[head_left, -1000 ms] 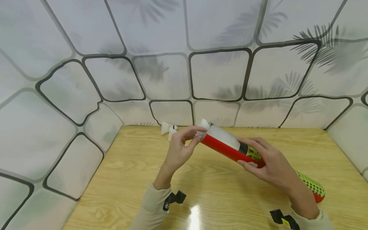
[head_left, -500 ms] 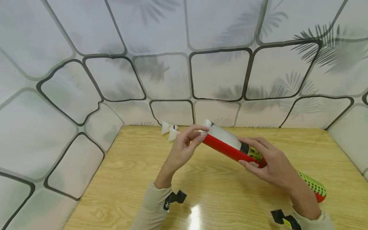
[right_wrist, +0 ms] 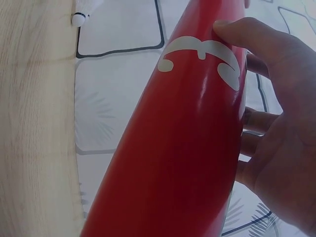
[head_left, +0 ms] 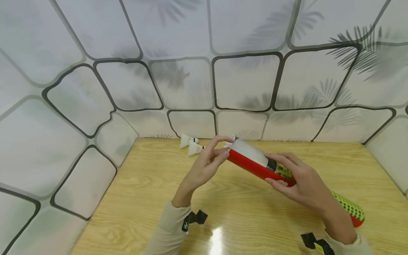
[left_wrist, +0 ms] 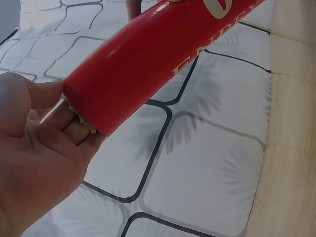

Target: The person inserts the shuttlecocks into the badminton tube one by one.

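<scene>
My right hand [head_left: 301, 182] grips a red shuttlecock tube [head_left: 247, 165] near its lower end and holds it tilted over the table. The tube has a silvery-white panel and a green-and-black checked band. In the right wrist view, my thumb [right_wrist: 232, 30] lies on the red side, with the fingers round the far side. My left hand [head_left: 204, 168] is at the tube's raised mouth, fingers and thumb curled at a shuttlecock. Only the shuttlecock's feather tips [left_wrist: 83, 121] stick out past the rim in the left wrist view; its remainder is hidden inside.
Two loose white shuttlecocks, one [head_left: 187, 140] behind the other [head_left: 194, 148], lie at the table's back edge. A second tube [head_left: 349, 206], green-checked and red, lies behind my right forearm on the wooden table [head_left: 143, 212]. A patterned backdrop [head_left: 188, 85] rises behind and at the sides.
The shuttlecock at the mouth has gone deeper into the tube, with less feather showing. My left hand has shifted slightly right with it. The right hand's grip looks the same.
</scene>
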A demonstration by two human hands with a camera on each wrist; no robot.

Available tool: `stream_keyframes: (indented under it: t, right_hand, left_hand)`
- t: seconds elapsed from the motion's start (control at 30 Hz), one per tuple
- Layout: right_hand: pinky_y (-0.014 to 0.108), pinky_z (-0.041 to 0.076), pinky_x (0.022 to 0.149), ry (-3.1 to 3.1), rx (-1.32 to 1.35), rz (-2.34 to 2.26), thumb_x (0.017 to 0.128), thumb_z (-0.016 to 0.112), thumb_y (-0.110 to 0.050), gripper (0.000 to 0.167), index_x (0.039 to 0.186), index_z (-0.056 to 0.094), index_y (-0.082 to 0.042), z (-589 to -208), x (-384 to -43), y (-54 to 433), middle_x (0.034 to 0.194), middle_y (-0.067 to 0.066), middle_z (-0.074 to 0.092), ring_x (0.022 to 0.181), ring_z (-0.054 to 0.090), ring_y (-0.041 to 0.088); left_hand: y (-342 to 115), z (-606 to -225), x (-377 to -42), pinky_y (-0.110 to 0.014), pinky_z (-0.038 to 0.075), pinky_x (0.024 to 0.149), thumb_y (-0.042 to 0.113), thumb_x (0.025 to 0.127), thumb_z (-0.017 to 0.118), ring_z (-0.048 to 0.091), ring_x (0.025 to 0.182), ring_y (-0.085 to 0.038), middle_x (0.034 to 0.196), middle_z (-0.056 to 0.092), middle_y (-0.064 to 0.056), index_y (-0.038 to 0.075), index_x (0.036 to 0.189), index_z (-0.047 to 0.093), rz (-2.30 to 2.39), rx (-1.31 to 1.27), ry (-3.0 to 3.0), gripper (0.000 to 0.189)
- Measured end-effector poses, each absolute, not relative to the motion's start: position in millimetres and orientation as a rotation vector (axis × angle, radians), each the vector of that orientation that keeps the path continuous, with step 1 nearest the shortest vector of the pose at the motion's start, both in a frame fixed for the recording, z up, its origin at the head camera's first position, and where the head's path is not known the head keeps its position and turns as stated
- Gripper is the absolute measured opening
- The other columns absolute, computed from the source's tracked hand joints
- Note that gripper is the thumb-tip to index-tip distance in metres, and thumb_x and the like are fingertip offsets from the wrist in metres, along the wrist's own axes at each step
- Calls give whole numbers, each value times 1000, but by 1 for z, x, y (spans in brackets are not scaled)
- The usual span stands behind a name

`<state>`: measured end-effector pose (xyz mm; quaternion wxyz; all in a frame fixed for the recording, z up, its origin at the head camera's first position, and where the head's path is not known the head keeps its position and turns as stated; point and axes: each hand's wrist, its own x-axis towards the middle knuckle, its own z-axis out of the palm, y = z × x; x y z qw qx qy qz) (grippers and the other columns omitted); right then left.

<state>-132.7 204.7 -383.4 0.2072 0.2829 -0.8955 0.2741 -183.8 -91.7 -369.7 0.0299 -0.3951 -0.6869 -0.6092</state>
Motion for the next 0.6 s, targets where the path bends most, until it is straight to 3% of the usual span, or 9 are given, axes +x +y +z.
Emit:
stream_keyframes:
  t: [0.07,0.13,0.17,0.23,0.33,0.5,0.53,0.57,0.6]
  right_hand:
    - [34,57,66,-2494,787,762,76,91,-16,76,144,58,-24,-383,-133,204,124,1,61,92,60,15]
    - [33,57,65,-2490,790,762,76,91,-15,77,144,58,-24,-383,-133,204,123,1,61,91,60,16]
    - [33,57,65,-2491,788,762,76,91,-15,77,144,58,-24,-383,-133,204,123,1,61,91,60,16]
    - [32,57,65,-2493,788,762,76,91,-15,77,144,58,-24,-382,-133,205,123,1,61,91,60,16]
    - [31,57,64,-2493,794,764,76,91,-15,76,144,58,-23,-382,-132,205,123,1,61,90,60,16]
    - [30,56,62,-2490,792,754,75,92,-15,76,143,59,-24,-384,-133,206,124,1,61,88,60,15]
    - [30,56,62,-2489,792,750,75,92,-15,76,143,59,-24,-385,-133,206,124,1,61,88,60,15]
    - [31,56,62,-2487,792,746,75,92,-15,76,143,59,-24,-385,-134,206,123,1,61,88,60,15]
    - [31,56,63,-2487,792,745,75,92,-16,76,143,59,-24,-385,-134,205,123,0,61,88,59,15]
  left_hand:
    - [-92,-370,-185,-31,50,93,0,108,46,58,130,-25,100,66,-16,2,141,46,-1890,-1239,-2110,33]
    - [-93,-370,-186,-35,48,105,0,109,44,57,131,-28,81,58,-8,1,141,45,-1886,-1261,-2104,33]
    - [-92,-370,-186,-36,47,107,1,109,43,64,122,-26,69,49,-3,1,142,44,-1879,-1271,-2105,33]
    - [-92,-371,-187,-37,43,111,1,109,42,73,96,-22,66,40,4,1,142,43,-1866,-1283,-2107,33]
    - [-92,-371,-188,-41,39,115,1,109,42,60,56,-16,76,47,6,1,141,43,-1850,-1290,-2114,32]
    - [-91,-372,-188,-39,38,116,1,109,42,56,52,-16,62,33,8,3,141,42,-1856,-1269,-2137,32]
    - [-91,-372,-188,-35,44,111,1,109,42,54,52,-14,58,23,7,3,141,43,-1862,-1264,-2142,32]
    - [-91,-373,-188,-33,47,106,1,109,43,56,56,-11,60,33,5,3,141,44,-1863,-1252,-2142,32]
    - [-92,-373,-187,-29,51,95,2,109,44,50,52,-9,62,37,3,3,141,45,-1861,-1241,-2146,32]
